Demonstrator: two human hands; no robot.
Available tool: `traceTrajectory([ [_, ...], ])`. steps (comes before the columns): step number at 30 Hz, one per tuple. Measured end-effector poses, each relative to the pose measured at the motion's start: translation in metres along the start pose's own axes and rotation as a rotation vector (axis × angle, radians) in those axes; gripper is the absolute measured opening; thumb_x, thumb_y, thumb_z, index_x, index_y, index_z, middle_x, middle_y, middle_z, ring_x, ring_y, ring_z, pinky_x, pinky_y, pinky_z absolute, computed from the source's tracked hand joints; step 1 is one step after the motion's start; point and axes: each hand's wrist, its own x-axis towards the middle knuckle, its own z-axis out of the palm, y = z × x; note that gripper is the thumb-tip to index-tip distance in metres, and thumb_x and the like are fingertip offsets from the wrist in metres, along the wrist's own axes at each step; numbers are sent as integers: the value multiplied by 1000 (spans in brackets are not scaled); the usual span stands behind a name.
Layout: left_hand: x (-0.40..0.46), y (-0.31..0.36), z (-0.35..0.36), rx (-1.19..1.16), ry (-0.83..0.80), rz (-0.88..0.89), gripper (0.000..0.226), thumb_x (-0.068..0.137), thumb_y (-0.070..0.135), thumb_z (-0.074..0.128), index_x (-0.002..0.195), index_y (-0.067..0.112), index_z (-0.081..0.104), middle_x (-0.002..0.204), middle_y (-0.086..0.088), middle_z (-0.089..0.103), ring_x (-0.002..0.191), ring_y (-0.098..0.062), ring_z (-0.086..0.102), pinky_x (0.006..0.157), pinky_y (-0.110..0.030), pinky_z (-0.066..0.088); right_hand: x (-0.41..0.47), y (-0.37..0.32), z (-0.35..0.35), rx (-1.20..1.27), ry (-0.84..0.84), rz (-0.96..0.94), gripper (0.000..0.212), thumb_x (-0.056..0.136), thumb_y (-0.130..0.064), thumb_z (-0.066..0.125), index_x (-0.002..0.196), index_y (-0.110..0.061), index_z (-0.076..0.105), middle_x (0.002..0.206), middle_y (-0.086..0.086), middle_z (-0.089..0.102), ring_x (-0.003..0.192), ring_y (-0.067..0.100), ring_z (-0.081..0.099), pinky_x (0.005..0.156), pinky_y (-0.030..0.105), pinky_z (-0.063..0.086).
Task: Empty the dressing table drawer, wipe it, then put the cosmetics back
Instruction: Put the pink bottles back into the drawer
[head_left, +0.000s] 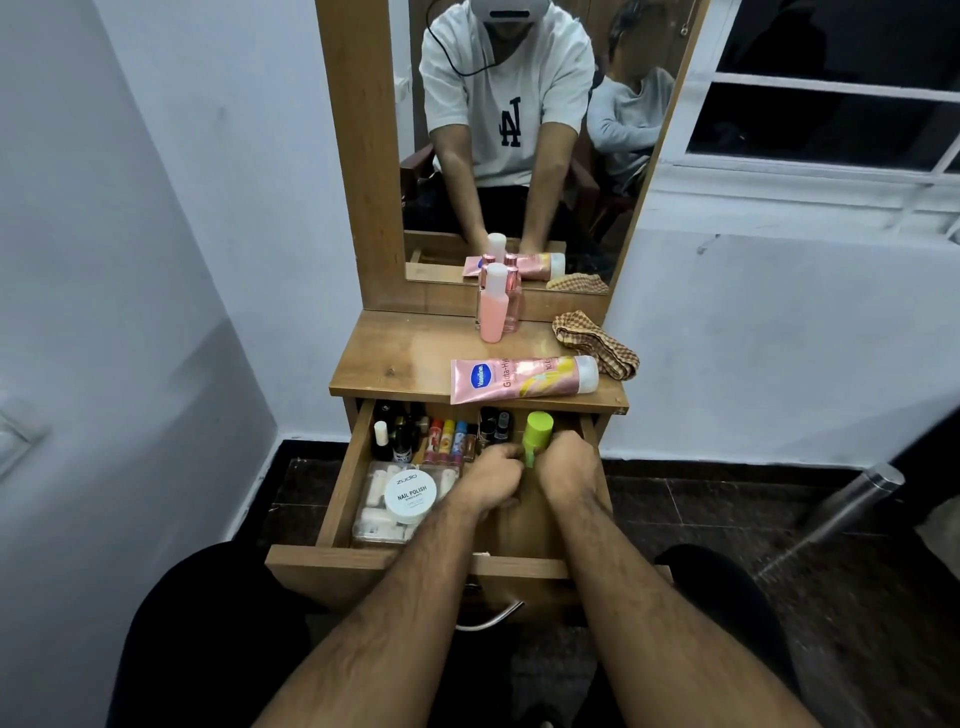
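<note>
The wooden drawer (340, 499) of the dressing table stands pulled open. Both my hands are inside it at the right. My right hand (566, 467) grips a lime-green bottle (537, 431) with a green cap. My left hand (493, 475) is curled right beside that bottle; what its fingers hold is hidden. At the drawer's back stand small dark nail-polish bottles (397, 434) and several coloured lip-balm sticks (447, 441). A white nail polish remover tub (410, 496) lies on a clear plastic box (371, 519) at the front left.
On the tabletop (395, 358) lie a pink Vaseline tube (519, 379), a pink bottle (492, 306) with clear bottles behind it, and a checked cloth (595, 343) at the right. A mirror (519, 130) rises behind. A white wall is at the left; a metal leg (841, 514) at the right.
</note>
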Motion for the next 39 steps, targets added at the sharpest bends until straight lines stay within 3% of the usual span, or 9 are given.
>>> traceTrajectory([
  [3,2,-3,-4,56,21,66,42,92,1,37,117,21,64,110,-6,64,86,-19,57,87,-44,53,3,-1,1,24,-19,-1,21,96,-16,56,106,-4,70,110,16,70,104,33,65,74,30,44],
  [6,7,-10,-7,198,72,127,49,86,-1,41,126,17,64,124,-6,65,114,-25,58,98,-34,46,7,-3,3,44,-28,-15,23,95,-18,56,105,-3,70,111,17,70,104,34,64,80,33,48],
  [8,9,-14,-9,273,113,128,51,82,1,44,125,17,64,125,-6,65,120,-25,56,102,-34,45,10,-3,5,51,-26,-22,22,95,-18,55,105,-4,69,110,17,70,103,34,64,79,33,47],
  [17,9,-16,-9,403,130,115,51,85,4,45,133,19,57,134,-9,60,125,-29,52,106,-35,42,20,-5,12,115,-44,-44,21,95,-21,56,97,-7,72,98,11,72,89,28,66,67,26,40],
  [22,9,-16,-9,407,127,116,50,88,6,45,135,18,54,135,-9,58,126,-30,51,107,-37,42,25,-5,14,111,-45,-38,18,94,-20,59,94,-8,72,97,10,72,76,22,58,65,25,39],
  [26,10,-17,-10,421,133,128,50,86,4,45,133,14,56,134,-12,59,125,-31,51,105,-36,42,24,-5,12,88,-38,-56,17,94,-20,59,92,-8,71,95,10,72,76,23,58,65,24,38],
  [33,5,-13,-11,452,175,154,43,85,6,49,124,13,64,125,-11,65,119,-30,56,99,-33,46,15,-3,6,61,-50,-93,19,92,-19,58,96,-7,73,100,12,73,95,31,67,70,26,43],
  [39,-12,-6,-20,443,284,264,34,88,12,55,118,16,69,118,-1,70,113,-18,61,96,-27,47,2,-1,-18,60,-90,-163,12,87,-22,67,92,-14,74,92,4,73,88,24,66,70,27,46],
])
